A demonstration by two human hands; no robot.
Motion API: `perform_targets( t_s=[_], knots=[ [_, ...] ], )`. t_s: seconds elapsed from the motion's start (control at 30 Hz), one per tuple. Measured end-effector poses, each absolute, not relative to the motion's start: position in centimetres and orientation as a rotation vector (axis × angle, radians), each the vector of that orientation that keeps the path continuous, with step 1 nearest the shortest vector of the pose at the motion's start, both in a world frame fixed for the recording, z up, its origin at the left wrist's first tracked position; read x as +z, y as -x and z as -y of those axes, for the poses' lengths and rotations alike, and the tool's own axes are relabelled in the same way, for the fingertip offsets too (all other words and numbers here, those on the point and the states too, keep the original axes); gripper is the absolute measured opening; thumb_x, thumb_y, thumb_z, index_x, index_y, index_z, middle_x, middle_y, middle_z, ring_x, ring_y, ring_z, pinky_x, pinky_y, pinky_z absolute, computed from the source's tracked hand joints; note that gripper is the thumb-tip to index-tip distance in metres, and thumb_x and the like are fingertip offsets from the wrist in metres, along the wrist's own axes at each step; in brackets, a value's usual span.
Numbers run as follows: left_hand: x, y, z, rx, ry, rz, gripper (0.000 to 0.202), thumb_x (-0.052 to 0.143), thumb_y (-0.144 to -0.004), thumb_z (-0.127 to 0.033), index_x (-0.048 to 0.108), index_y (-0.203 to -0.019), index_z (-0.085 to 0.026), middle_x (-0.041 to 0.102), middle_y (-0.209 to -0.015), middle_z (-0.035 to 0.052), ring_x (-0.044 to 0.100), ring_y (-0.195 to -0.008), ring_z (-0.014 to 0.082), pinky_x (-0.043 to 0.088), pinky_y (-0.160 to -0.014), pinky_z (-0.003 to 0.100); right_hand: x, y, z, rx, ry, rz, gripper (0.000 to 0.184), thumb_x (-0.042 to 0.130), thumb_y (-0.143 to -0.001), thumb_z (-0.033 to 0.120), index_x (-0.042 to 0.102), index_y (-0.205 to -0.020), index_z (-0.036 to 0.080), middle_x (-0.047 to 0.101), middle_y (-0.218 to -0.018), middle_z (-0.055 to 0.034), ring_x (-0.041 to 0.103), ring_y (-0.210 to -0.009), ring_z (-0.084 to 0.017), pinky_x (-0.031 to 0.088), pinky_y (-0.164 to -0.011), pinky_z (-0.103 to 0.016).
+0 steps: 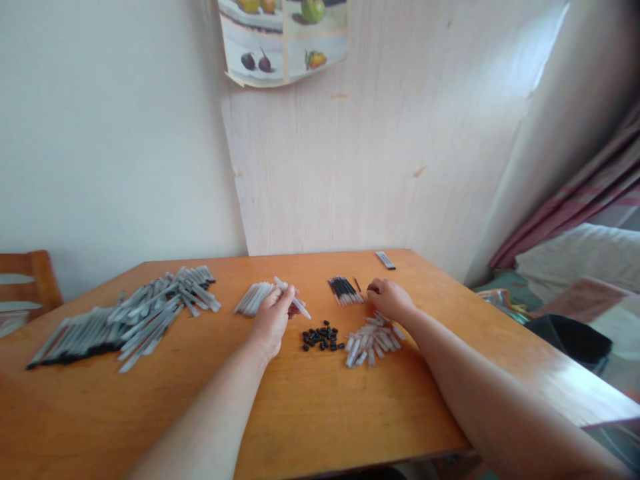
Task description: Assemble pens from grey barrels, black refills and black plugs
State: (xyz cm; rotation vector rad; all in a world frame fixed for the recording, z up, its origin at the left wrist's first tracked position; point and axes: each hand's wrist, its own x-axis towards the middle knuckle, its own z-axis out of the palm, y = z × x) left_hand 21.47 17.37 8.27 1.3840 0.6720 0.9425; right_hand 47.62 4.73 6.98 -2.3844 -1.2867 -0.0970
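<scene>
- pen barrel (301,309), whitish and slim, sits in the person's left hand (274,313), the thumb and fingers clamped around its middle so that both ends stick out.
- it slants down toward the right hand, probably gripped this way to leave each end free of the fingers.
- the barrel is at the fingertips of that left hand, well off to the left of the right hand (391,298) from where the person sits.
- as for the right hand, its fingers are curled low over the wooden table (300,413); from where i stand i cannot tell whether they are pinched on anything.
- just left of those fingers lies a single refill (357,284), set slightly apart from a neat bundle of dark refills (343,290).
- beside the left hand, a row of matching barrels (253,298) lies side by side, likely lined up for easy picking.
- short black plugs (323,335) and frosted caps (370,342) are heaped between the forearms, seemingly so each kind is near and unmixed.
- farther left, well apart, a big pile of black-ended pens (165,300) spreads out, perhaps to spare the middle for the hands.
</scene>
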Motion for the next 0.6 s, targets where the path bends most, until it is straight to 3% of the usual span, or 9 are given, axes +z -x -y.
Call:
perform_targets(
  t_s=[0.13,0.27,0.47,0.6],
  knots=[
    [8.24,-21.52,-17.21,0.935,-1.411,-0.685,0.046,0.064,-0.071,-0.058,0.061,-0.088,-0.015,0.069,-0.074,0.0052,0.064,-0.066,0.015,0.042,-0.062,0.025,6.66,-47.59,-5.22,-0.123,2.356,1.401,0.037,0.042,-0.086,0.022,0.069,-0.111,0.029,0.064,-0.11,-0.0076,0.057,-0.102,-0.02,0.04,-0.087,-0.028],
    [8.46,-21.43,-17.01,0.932,-1.427,-0.689,0.045,0.064,-0.072,-0.057,0.06,-0.089,-0.015,0.069,-0.075,0.0055,0.062,-0.064,0.0142,0.041,-0.061,0.025,6.63,-47.97,-5.3,-0.084,2.366,1.469,0.038,0.042,-0.086,0.022,0.069,-0.111,0.032,0.062,-0.111,-0.0066,0.055,-0.105,-0.02,0.038,-0.091,-0.029],
    [8.6,-21.38,-16.86,0.929,-1.442,-0.7,0.043,0.062,-0.075,-0.056,0.06,-0.088,-0.015,0.069,-0.074,0.005,0.061,-0.063,0.0134,0.041,-0.061,0.025,6.95,-48.24,-4.95,-0.113,2.481,1.358,0.033,0.045,-0.084,0.022,0.074,-0.099,0.026,0.063,-0.106,-0.01,0.055,-0.1,-0.023,0.039,-0.088,-0.032],
    [8.55,-21.41,-16.84,0.932,-1.445,-0.703,0.044,0.063,-0.073,-0.057,0.06,-0.087,-0.016,0.069,-0.074,0.0049,0.061,-0.062,0.0135,0.041,-0.06,0.025,7.0,-47.84,-5.02,-0.156,2.431,1.338,0.036,0.046,-0.082,0.02,0.071,-0.107,0.028,0.061,-0.109,-0.0095,0.053,-0.105,-0.023,0.039,-0.089,-0.031]
  ],
)
